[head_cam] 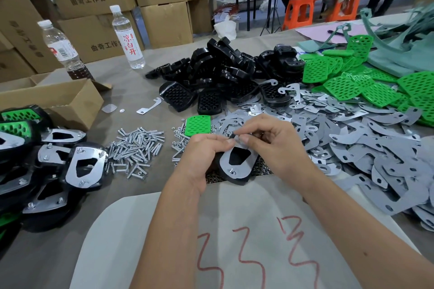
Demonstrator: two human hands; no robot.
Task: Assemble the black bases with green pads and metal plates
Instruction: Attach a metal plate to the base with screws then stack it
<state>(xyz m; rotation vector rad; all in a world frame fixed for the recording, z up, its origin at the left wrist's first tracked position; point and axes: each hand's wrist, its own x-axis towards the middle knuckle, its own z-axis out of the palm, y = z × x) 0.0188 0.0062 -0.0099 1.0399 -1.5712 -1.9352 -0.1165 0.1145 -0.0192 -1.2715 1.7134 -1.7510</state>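
**Both hands on one base, plate on top**

While the left hand (202,150) curls round the left edge of a black base (237,177) at centre near, the right hand (272,145) pinches sth small at the far end of the metal plate (237,166) lying on that base; can't tell what it is. Base sits at the far edge of a white sheet (234,230) w/ red marks. One green pad (198,125) lies just beyond the hands. Screws (135,148) heaped to the left, loose plates (352,138) spread right, spare bases (223,73) far centre, more green pads (352,77) far right. Finished units (47,159) stacked at left near a cardboard box (58,98)
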